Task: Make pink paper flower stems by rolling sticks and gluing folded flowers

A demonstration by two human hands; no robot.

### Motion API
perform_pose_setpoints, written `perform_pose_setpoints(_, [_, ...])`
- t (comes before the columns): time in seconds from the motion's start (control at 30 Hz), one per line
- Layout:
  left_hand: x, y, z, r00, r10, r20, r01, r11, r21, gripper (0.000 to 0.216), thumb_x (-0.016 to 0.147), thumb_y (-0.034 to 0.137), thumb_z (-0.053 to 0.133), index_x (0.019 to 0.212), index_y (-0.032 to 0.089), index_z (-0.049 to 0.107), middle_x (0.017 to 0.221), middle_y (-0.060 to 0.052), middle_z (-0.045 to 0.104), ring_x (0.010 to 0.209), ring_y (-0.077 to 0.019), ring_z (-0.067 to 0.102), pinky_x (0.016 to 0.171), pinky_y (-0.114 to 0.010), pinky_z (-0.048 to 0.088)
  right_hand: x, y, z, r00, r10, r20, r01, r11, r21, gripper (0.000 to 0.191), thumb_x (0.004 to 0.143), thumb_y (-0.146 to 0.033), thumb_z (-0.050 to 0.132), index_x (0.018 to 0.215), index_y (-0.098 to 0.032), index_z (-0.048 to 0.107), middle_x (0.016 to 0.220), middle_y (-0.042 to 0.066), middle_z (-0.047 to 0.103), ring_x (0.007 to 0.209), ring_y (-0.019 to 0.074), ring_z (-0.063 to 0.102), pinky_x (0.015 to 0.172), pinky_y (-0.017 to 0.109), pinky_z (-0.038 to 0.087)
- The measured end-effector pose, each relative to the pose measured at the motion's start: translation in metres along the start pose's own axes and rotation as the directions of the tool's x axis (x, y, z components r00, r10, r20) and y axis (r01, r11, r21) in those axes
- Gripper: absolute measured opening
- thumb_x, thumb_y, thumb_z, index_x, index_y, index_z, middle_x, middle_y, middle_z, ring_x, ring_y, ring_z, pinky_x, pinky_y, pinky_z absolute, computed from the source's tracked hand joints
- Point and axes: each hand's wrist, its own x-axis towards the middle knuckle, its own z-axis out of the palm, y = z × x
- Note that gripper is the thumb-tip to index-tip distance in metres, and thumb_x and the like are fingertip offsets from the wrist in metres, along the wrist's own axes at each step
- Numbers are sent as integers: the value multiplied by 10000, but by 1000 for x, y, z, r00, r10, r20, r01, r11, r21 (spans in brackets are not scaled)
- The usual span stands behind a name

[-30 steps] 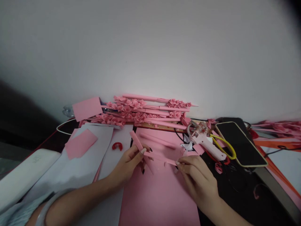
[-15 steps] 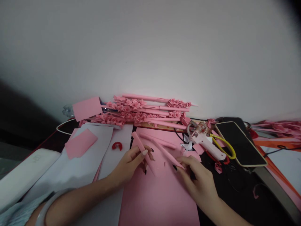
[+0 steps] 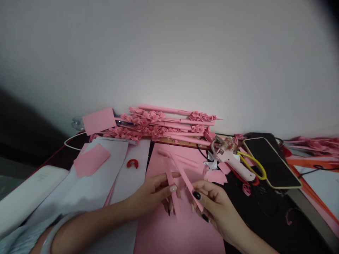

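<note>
rising behind everything, a pale wall [image 3: 169, 56] backs a dark desk [image 3: 254, 222]. a pink sheet [image 3: 180, 233] covers the middle of the desk, with white sheets [image 3: 104, 187] just left of it. pink flower stems [image 3: 152, 130] lie piled along the back, near the wall. a white case [image 3: 34, 188] sits at the far left, a phone [image 3: 272, 162] well over to the right. above the pink sheet, the left hand [image 3: 156, 192] and right hand [image 3: 215, 203] both keep thumb and fingers in a narrow pinch. a glue gun [image 3: 234, 164] rests right of the pink sheet, and a pink card [image 3: 91, 160] on the white sheets. one tube [image 3: 170, 176] is in the left pinch, a second tube [image 3: 185, 179] in the right; their upper ends are close together, but whether they touch, i cannot tell. a third tube [image 3: 182, 159] lies on the pink sheet, partly behind the second. a yellow loop [image 3: 255, 165] lies between glue gun and phone. smallest is a red piece [image 3: 132, 163] near the card.
</note>
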Motion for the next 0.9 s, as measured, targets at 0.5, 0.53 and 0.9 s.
perform_pose_setpoints(0.5, [-1,-2,0,1000,-11,9,11,1000,-20,162,847,310,547,907,160,558,619,0,608,495,-112,596,484,-213,497,0,2,5,994,103,35,-107,984,141,241,741,-356,696,798,-131,634,531,-39,518,396,31,390,365,133,306])
perform_pose_setpoints(0.53, [-1,-2,0,1000,-10,9,10,1000,-19,157,845,307,551,896,159,557,609,2,608,492,-112,598,481,-212,499,0,2,5,994,105,41,-110,984,142,234,741,-352,696,785,-132,631,529,-40,518,396,31,393,363,131,310])
perform_pose_setpoints(0.9, [-1,-4,0,1000,-7,5,7,1000,-24,202,834,320,568,900,130,546,640,-9,617,489,-114,614,486,-212,514,-1,9,3,991,106,84,-117,983,143,215,768,-322,680,792,-126,593,514,-32,544,378,22,395,356,116,333])
